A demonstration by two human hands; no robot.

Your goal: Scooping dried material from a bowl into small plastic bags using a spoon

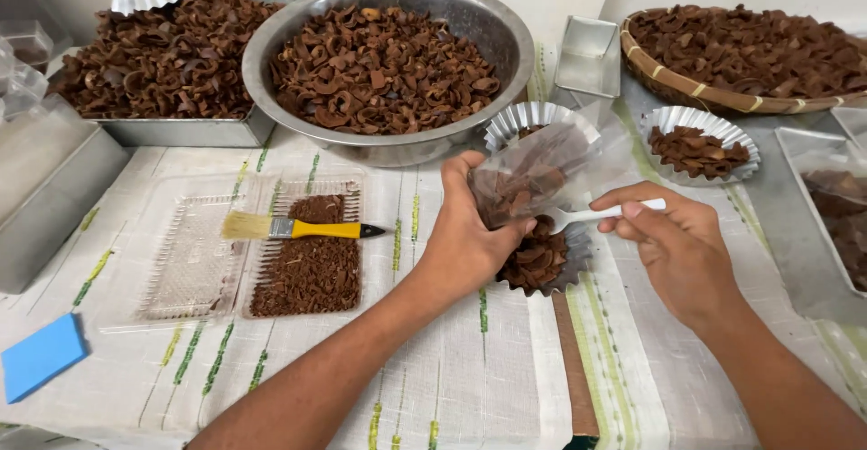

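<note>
**Thin bag in one hand, white spoon in the other, over the foil cup**

Take the big steel bowl (388,62) of brown dried husk pieces as your landmark. Far to its lower left lies a blue sponge (41,355). Left of the bowl and touching its rim sits a metal tray (181,129) heaped with the same pieces. Below the bowl, on the striped cloth (452,378), a clear plastic tray (194,256) holds a bed of fine brown shreds, and a yellow-handled brush (298,228) lies across it.

Just below the bowl's right rim, your left hand (465,233) holds a clear plastic bag (533,175): the fingers are curled and pressed together on the bag's lower part, pinching the film, with some pieces already inside. The film looks thin, light and slippery, so I judge it best held near the mouth, gathered, not by the loose belly. Under the bag sits a foil cup (542,260) of pieces, brittle and light by the look of them.

Right of that, your right hand (677,247) pinches a white plastic spoon (601,214) by the handle end, its head pointing at the bag.

Farther right of the bowl stand a second foil cup (700,143) and a woven basket (713,98), both filled.
</note>
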